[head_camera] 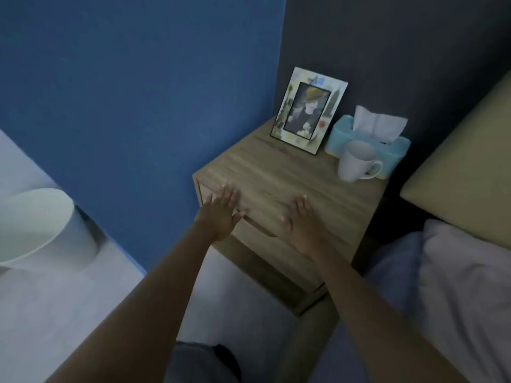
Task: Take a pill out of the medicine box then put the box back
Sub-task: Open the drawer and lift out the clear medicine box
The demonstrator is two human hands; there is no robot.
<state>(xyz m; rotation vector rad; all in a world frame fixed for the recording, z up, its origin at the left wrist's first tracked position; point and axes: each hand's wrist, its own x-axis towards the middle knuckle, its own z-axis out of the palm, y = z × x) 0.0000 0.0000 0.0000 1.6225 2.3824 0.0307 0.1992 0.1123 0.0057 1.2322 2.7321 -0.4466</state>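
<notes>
No medicine box or pill shows in the head view. A wooden bedside cabinet (290, 172) stands in the corner, its top drawer (257, 219) closed, with a curved handle cut-out between my hands. My left hand (221, 214) is stretched out flat, fingers apart, over the drawer's upper left edge. My right hand (302, 219) is spread flat over the front right part of the cabinet top. Neither hand holds anything.
On the cabinet's back stand a picture frame (307, 111), a light blue tissue box (367, 139) and a white mug (356, 161). A bed with a pillow (464, 275) and tan headboard (470, 164) is at right. A white round bin (41, 225) sits at left by the blue wall.
</notes>
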